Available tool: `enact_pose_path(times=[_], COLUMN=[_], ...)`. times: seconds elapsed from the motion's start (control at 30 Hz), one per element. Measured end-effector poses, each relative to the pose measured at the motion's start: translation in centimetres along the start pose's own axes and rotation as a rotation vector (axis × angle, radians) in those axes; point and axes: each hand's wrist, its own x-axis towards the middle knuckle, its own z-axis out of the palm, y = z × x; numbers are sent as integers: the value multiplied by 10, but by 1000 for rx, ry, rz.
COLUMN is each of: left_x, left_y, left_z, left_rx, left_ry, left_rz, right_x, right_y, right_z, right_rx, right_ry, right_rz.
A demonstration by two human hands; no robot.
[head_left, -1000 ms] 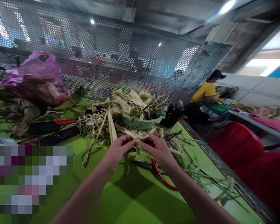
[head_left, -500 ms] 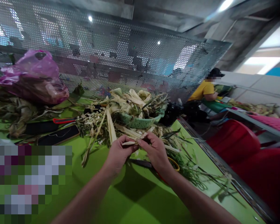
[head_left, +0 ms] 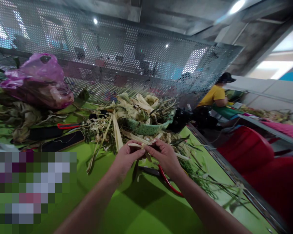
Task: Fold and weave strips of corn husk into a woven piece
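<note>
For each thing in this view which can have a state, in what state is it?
Left hand: fingers closed on pale strip
Right hand: fingers closed on the same strip
Pale strip: bent, held between both hands
Scissors: lying on the table, partly hidden; open or closed unclear
Green basket: heaped with dry husks
Purple bag: bulging, handle loop up
Dark slab: lying flat, thin strand across it

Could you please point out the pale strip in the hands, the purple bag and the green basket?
Pale strip [head_left: 136, 145], head view: left part.
Purple bag [head_left: 40, 83], head view: body, below the handle.
Green basket [head_left: 145, 128], head view: front wall.
</note>
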Motion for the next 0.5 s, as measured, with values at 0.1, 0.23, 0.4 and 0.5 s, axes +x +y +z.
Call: enact_pose_path(times=[0.1,0.23,0.4,0.5], left_x=[0,1,3,3], left_y=[0,2,5,5], left_z=[-1,-6,-9,-10], left_rx=[-7,-27,-127,-164], left_ry=[34,137,206,223], left_rz=[-16,-71,-66,-51], right_x=[2,-4,-34,-50], right_y=[-3,-4,15,24], right_z=[-9,-34,-66,-73], right_rx=[-153,-412,-796,-907], right_ry=[-49,-153,-391,-417], right_rz=[-51,-70,-57,-49])
